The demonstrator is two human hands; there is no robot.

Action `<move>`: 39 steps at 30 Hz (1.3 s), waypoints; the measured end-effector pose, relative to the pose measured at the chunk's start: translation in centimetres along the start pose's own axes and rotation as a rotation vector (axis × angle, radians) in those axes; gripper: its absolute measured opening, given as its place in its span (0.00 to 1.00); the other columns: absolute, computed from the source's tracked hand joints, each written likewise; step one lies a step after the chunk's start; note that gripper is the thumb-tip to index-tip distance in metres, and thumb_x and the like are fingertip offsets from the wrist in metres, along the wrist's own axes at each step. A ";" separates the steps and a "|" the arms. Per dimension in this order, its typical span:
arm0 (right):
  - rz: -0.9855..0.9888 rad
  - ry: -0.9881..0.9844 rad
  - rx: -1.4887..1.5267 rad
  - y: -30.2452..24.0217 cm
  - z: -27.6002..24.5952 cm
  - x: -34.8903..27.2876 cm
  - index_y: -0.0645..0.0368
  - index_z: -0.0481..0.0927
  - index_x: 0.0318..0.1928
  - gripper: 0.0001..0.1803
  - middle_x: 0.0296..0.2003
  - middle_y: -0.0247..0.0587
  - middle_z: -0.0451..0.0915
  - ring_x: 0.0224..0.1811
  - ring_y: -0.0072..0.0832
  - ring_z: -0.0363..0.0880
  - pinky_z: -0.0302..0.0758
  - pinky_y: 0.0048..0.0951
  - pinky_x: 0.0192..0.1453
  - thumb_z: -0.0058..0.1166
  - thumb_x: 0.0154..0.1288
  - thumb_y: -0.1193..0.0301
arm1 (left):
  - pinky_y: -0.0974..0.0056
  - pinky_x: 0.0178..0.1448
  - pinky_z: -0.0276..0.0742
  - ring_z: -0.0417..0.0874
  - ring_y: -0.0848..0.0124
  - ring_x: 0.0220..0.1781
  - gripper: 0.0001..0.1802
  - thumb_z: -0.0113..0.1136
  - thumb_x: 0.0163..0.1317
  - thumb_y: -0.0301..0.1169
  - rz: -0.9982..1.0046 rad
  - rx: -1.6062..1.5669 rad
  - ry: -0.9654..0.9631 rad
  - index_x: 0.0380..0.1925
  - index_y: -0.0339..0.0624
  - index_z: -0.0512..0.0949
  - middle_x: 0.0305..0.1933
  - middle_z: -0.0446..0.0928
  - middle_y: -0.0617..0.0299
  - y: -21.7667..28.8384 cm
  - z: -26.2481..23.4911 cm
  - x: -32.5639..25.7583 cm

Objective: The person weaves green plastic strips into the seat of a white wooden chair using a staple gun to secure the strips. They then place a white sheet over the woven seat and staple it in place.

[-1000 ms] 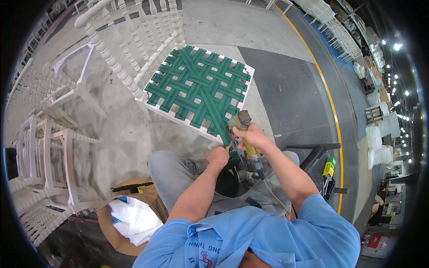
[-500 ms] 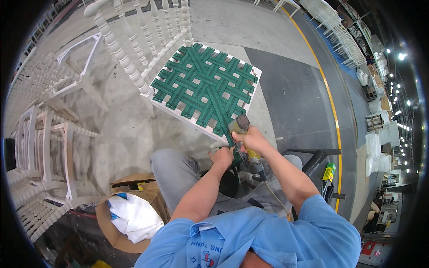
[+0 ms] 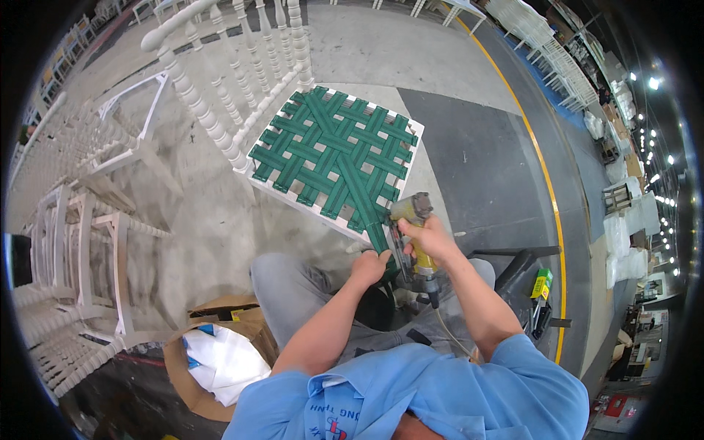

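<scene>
At the near corner of the chair [image 3: 204, 110], left fingers [image 3: 384, 257] pinch webbing [image 3: 377, 236], likely soft, best held flat; right fingers [image 3: 411, 229] grip a probably heavy air tool [image 3: 424, 258].

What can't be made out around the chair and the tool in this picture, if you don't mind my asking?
- Head view: the yellow power tool's handle, partly covered by the right grip.
- Head view: part of the green strap, covered by the left grip.
- Head view: the chair back's far end, cut off by the top edge.
- Head view: the cardboard box's bottom, hidden by white material.
</scene>
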State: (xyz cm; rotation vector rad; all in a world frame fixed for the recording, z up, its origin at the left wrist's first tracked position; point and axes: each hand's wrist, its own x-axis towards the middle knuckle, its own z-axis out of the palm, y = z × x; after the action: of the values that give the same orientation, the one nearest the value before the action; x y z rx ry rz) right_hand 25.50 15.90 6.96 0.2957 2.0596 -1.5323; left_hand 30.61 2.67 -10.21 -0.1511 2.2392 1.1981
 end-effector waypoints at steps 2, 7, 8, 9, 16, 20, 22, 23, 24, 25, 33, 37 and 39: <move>0.008 0.050 0.036 0.5 -1.7 -0.7 0.59 0.80 0.52 0.15 0.36 0.36 0.83 0.21 0.22 0.78 0.72 0.25 0.22 0.63 0.74 0.62 | 0.46 0.61 0.78 0.89 0.56 0.50 0.26 0.54 0.76 0.48 0.105 -0.283 -0.023 0.50 0.33 0.84 0.49 0.87 0.46 0.5 -1.5 -0.8; 0.016 0.018 0.028 1.3 -2.2 -0.5 0.59 0.80 0.52 0.16 0.37 0.36 0.82 0.21 0.22 0.78 0.72 0.26 0.22 0.63 0.74 0.62 | 0.63 0.41 0.84 0.88 0.69 0.42 0.17 0.56 0.77 0.37 0.083 -0.859 -0.117 0.53 0.32 0.80 0.46 0.88 0.53 2.3 -11.5 -0.4; 0.017 -0.004 0.016 1.3 -1.6 0.1 0.59 0.79 0.52 0.16 0.37 0.35 0.82 0.21 0.22 0.78 0.72 0.26 0.22 0.63 0.74 0.61 | 0.65 0.38 0.83 0.88 0.70 0.42 0.18 0.54 0.78 0.38 0.096 -0.904 -0.103 0.54 0.33 0.79 0.47 0.88 0.53 2.2 -12.6 0.5; 0.024 -0.015 0.004 1.6 -1.2 0.6 0.60 0.79 0.52 0.16 0.37 0.35 0.82 0.21 0.22 0.78 0.72 0.26 0.22 0.63 0.74 0.61 | 0.68 0.32 0.78 0.87 0.72 0.38 0.20 0.51 0.79 0.39 0.098 -0.952 -0.083 0.56 0.32 0.77 0.49 0.88 0.52 2.5 -13.0 1.5; 0.007 -0.026 -0.079 2.9 0.3 3.4 0.63 0.79 0.50 0.20 0.31 0.35 0.81 0.20 0.22 0.77 0.73 0.27 0.20 0.65 0.72 0.60 | 0.69 0.30 0.70 0.80 0.78 0.29 0.19 0.48 0.80 0.38 0.028 -0.975 -0.083 0.55 0.34 0.79 0.47 0.89 0.57 2.6 -12.9 4.7; 0.043 0.013 -0.138 3.6 0.5 4.1 0.64 0.78 0.49 0.20 0.28 0.36 0.81 0.18 0.23 0.77 0.73 0.28 0.20 0.66 0.71 0.60 | 0.71 0.29 0.66 0.78 0.79 0.29 0.18 0.49 0.80 0.38 0.000 -1.011 -0.121 0.54 0.36 0.80 0.47 0.90 0.58 3.3 -12.8 4.7; 0.043 -0.010 -0.162 3.0 0.7 4.3 0.65 0.78 0.49 0.20 0.27 0.36 0.81 0.18 0.23 0.77 0.73 0.29 0.20 0.66 0.71 0.60 | 0.71 0.30 0.66 0.79 0.79 0.31 0.18 0.49 0.80 0.38 0.011 -1.027 -0.119 0.53 0.36 0.80 0.48 0.90 0.58 2.7 -13.1 4.8; 0.048 -0.020 -0.161 2.8 1.0 4.3 0.66 0.78 0.49 0.21 0.28 0.37 0.81 0.18 0.24 0.77 0.73 0.29 0.20 0.66 0.71 0.60 | 0.71 0.30 0.66 0.80 0.80 0.31 0.17 0.49 0.80 0.38 0.008 -1.038 -0.122 0.53 0.37 0.81 0.47 0.90 0.58 2.5 -13.1 4.9; 0.052 -0.028 -0.161 2.9 1.1 4.2 0.66 0.78 0.49 0.21 0.28 0.37 0.81 0.18 0.24 0.77 0.73 0.29 0.20 0.66 0.71 0.60 | 0.71 0.30 0.66 0.81 0.80 0.32 0.17 0.50 0.80 0.38 0.008 -1.048 -0.127 0.53 0.37 0.81 0.47 0.90 0.59 2.4 -13.1 5.0; 0.057 -0.035 -0.161 2.9 1.2 4.2 0.67 0.78 0.50 0.22 0.28 0.37 0.81 0.18 0.24 0.77 0.73 0.29 0.20 0.66 0.71 0.60 | 0.71 0.30 0.65 0.81 0.80 0.32 0.17 0.50 0.79 0.38 0.007 -1.059 -0.132 0.53 0.37 0.81 0.47 0.90 0.59 2.2 -13.0 5.1; 0.051 -0.039 -0.200 2.6 2.3 4.2 0.67 0.79 0.50 0.22 0.28 0.37 0.82 0.20 0.24 0.78 0.74 0.30 0.21 0.68 0.70 0.60 | 0.71 0.31 0.66 0.83 0.79 0.36 0.16 0.50 0.79 0.37 -0.005 -1.095 -0.155 0.52 0.38 0.81 0.46 0.89 0.60 1.9 -13.4 5.3; 0.070 -0.022 -0.245 2.5 2.5 3.8 0.66 0.79 0.51 0.22 0.29 0.37 0.82 0.20 0.23 0.79 0.75 0.28 0.22 0.67 0.70 0.60 | 0.59 0.49 0.87 0.88 0.64 0.45 0.16 0.51 0.79 0.33 0.018 -1.127 -0.173 0.52 0.27 0.78 0.47 0.86 0.50 2.4 -13.5 4.9; 0.039 -0.038 -0.113 2.1 1.9 2.5 0.65 0.80 0.51 0.21 0.30 0.36 0.82 0.21 0.23 0.79 0.75 0.28 0.23 0.66 0.71 0.61 | 0.59 0.50 0.87 0.89 0.64 0.46 0.16 0.52 0.78 0.32 0.011 -1.119 -0.166 0.51 0.27 0.79 0.48 0.86 0.51 2.5 -13.7 4.8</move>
State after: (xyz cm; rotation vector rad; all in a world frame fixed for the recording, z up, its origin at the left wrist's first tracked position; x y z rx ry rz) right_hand 25.04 14.42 3.57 0.2603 2.0893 -1.3820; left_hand 19.65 -5.88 -5.25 -0.4400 1.2018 2.2280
